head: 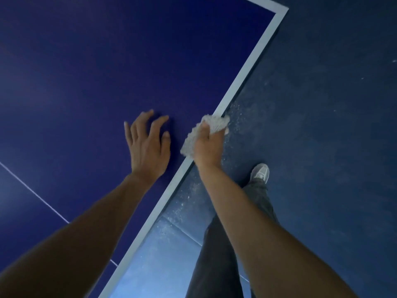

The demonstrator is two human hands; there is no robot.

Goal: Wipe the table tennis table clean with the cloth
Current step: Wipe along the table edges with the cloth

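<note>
The blue table tennis table (pixel 107 61) fills the left and upper part of the head view, with a pale border line along its right edge. My right hand (pixel 207 145) grips a crumpled white cloth (pixel 214 123) and presses it on that border line at the table's edge. My left hand (pixel 148 143) rests flat on the blue surface just left of the cloth, fingers spread, holding nothing.
The table corner (pixel 283 8) lies at the top right. A thin white centre line (pixel 36 195) crosses the table at lower left. Dark blue floor (pixel 322 104) with pale dust specks lies right of the edge. My leg and grey shoe (pixel 260 172) stand beside the table.
</note>
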